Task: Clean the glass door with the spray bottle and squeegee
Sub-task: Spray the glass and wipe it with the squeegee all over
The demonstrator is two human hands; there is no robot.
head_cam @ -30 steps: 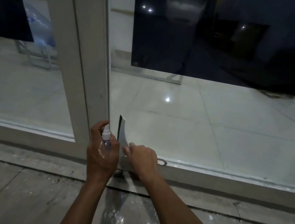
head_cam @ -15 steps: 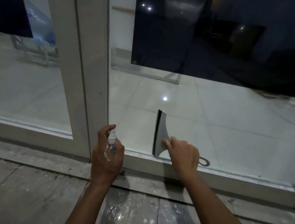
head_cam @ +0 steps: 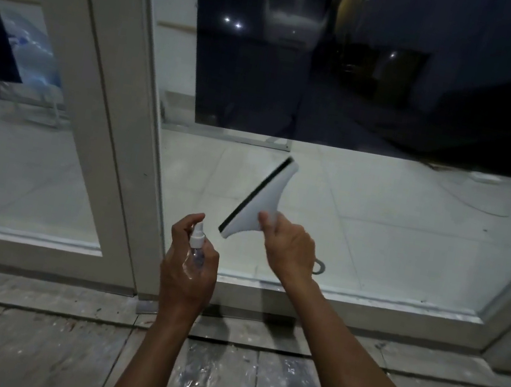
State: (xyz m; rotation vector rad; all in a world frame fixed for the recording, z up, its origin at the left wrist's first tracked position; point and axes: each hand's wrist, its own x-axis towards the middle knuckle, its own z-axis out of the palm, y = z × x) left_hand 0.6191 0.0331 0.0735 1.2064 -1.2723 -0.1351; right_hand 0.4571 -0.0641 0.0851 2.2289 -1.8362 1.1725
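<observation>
Left of both hands, white door frame post. Left hand curled round small clear spray bottle, forefinger arched over the nozzle. Just right, right hand gripping white squeegee by its handle (rubber edge tilted, facing up-left) before glass door.

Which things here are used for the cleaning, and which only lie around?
For the job: spray bottle in the left hand; squeegee in the right hand; glass door.

Lying about: blue plastic bag and cable behind the glass.
</observation>
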